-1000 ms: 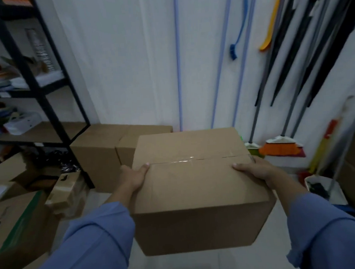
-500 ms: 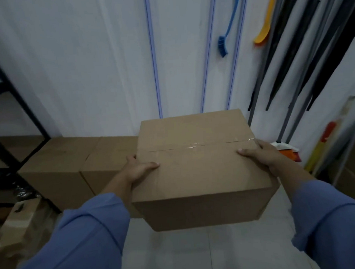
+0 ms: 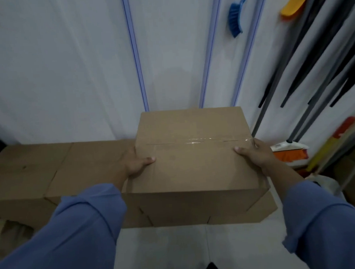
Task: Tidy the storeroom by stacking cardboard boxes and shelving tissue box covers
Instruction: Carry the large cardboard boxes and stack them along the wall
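So, one taped brown cardboard box (image 3: pixel 195 168): left hand (image 3: pixel 135 164), right hand (image 3: pixel 254 155) gripped sides, thumbs on top; two plain brown cardboard boxes (image 3: pixel 29 172) alongside.

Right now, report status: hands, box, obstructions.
Gripping taped box at its sides, left hand and right hand. Box above floor boxes at wall; seated or not, cannot tell. On right, broom close.

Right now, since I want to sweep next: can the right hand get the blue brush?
Probably not yet: the right hand holds the box with the left hand. Nothing blocks the brush on the wall above.
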